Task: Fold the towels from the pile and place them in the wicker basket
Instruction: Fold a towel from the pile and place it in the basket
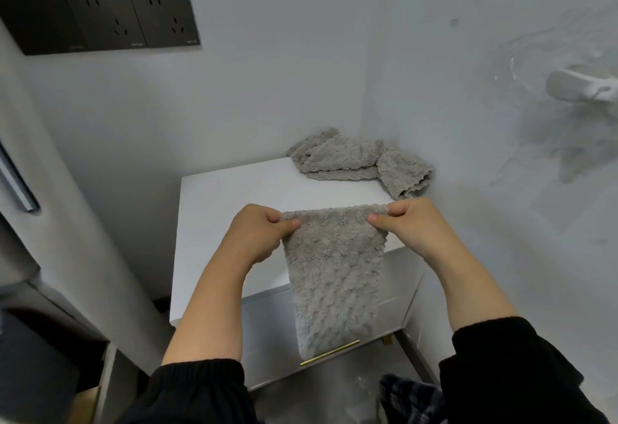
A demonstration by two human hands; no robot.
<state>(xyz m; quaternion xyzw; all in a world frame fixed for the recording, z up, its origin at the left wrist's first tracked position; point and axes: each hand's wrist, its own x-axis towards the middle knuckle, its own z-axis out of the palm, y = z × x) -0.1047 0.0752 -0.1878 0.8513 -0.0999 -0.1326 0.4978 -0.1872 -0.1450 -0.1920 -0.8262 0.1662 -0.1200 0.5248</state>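
Both hands are up over the white table point(227, 209). The left hand point(257, 236) pinches one top corner of a grey towel point(334, 276) between thumb and curled fingers; the right hand point(414, 229) pinches the other corner the same way. The top edge is stretched taut between them. The rest hangs straight down in front of the table, its lower end reaching the brass drawer handle point(329, 352).

The pile point(361, 163) of remaining grey towels lies crumpled at the far right corner of the table top, against the wall, well apart from the hands. We see no wicker basket in this view.

Handling, as we judge it: the fabric is plush, light and entirely limp, with a nubby pile that should grip well and not slip. It has no stiffness, so it will sag wherever it is unsupported. Corners and edges are the places to hold. We would lay it flat on the table to fold it.
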